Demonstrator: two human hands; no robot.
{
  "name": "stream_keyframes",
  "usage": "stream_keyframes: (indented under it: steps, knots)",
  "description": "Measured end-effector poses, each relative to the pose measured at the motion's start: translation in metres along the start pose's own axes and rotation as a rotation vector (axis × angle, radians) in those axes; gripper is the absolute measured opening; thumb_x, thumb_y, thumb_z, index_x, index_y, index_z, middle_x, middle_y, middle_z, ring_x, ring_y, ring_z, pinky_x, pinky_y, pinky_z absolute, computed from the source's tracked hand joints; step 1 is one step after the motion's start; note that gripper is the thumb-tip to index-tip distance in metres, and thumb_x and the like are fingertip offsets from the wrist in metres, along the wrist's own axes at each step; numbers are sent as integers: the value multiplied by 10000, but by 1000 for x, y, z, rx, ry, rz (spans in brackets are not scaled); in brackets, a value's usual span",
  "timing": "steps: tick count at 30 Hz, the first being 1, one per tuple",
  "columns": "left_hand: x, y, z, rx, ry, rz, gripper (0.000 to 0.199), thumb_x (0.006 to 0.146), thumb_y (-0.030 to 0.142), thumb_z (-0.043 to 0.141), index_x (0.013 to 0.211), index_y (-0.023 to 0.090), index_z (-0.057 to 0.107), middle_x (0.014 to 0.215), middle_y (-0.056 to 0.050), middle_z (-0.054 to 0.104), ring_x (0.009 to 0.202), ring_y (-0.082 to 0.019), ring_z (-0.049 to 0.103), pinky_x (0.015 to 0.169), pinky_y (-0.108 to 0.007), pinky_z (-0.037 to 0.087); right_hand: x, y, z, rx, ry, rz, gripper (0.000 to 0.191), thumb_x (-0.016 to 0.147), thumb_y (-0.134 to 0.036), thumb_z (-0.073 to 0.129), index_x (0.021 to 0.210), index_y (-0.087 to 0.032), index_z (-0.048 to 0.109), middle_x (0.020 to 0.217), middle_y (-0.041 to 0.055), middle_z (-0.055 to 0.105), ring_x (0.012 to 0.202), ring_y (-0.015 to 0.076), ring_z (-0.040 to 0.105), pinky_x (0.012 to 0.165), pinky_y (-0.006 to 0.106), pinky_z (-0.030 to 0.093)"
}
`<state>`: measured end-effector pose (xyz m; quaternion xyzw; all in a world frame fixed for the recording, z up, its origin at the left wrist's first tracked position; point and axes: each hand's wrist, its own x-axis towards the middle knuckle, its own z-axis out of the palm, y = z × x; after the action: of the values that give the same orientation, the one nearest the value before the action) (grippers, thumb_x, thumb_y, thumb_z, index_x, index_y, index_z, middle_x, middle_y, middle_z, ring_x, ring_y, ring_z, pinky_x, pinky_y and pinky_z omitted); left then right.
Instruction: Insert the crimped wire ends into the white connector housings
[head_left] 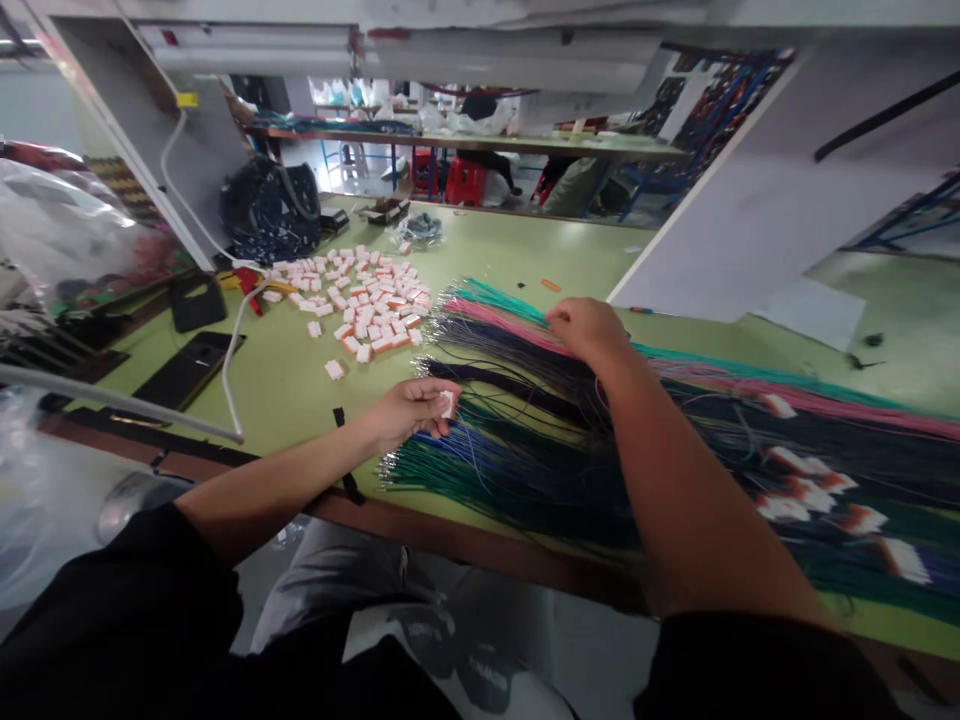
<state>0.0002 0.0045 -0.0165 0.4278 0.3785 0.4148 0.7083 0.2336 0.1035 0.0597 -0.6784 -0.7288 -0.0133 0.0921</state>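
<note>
On the green tabletop (pixel 525 240): one connector (pixel 448 404) pinched, right hand (pixel 589 328) set over the wires (pixel 517 350)

By the fingers of the left hand (pixel 409 410), the small white-and-orange connector is held near the middle of the view, over the blue wires (pixel 442 455). A thin pale strand (pixel 474 455) is seen just below it; whether it is seated in the connector cannot be made out. At two o'clock from there, the fingers of the right hand are drawn narrow at the teal wires (pixel 502 300), beside the pink wires (pixel 510 328); whether a single wire is gripped is not shown clearly.

The step in hand is judged to be the picking of a wire for the held connector. For the next move, one wire end would need to be parted from its bundle, and the connector held steady with its openings turned toward that end.

Farther out, at eleven o'clock, many loose connectors (pixel 367 298) are scattered. Between three and four o'clock, beyond the right forearm (pixel 675 480), several blurred connectors (pixel 806 492) are laid over the wires. At ten o'clock a red-and-yellow tool (pixel 251 290) is placed, and at nine a flat black device (pixel 184 378).
</note>
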Motion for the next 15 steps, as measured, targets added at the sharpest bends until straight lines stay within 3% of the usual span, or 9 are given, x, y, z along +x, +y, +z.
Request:
stream_keyframes:
  steps: [3, 7, 15]
  knots:
    - [1, 0, -1, -18, -8, -8, 340, 631, 239, 775, 910, 125, 616, 608, 27, 616, 472, -78, 576, 448, -188, 438, 26, 10, 22, -100, -80, 57, 306, 801, -156, 457, 989, -167, 699, 1047, 122, 683, 941, 223, 595, 713, 281, 403]
    - [2, 0, 0, -32, -5, -23, 306, 643, 218, 766, 897, 128, 622, 607, 26, 621, 472, -73, 573, 449, -183, 435, 37, 9, 47, -92, -142, 12, 232, 763, -221, 524, 889, -180, 714, 929, 95, 709, 845, 196, 613, 663, 257, 402]
    - [4, 0, -2, -44, -18, -34, 287, 668, 213, 757, 908, 127, 627, 612, 25, 624, 480, -68, 569, 465, -185, 443, 39, 15, 33, -81, -31, 58, 293, 760, -184, 467, 924, -169, 709, 979, 101, 703, 908, 219, 615, 716, 276, 428]
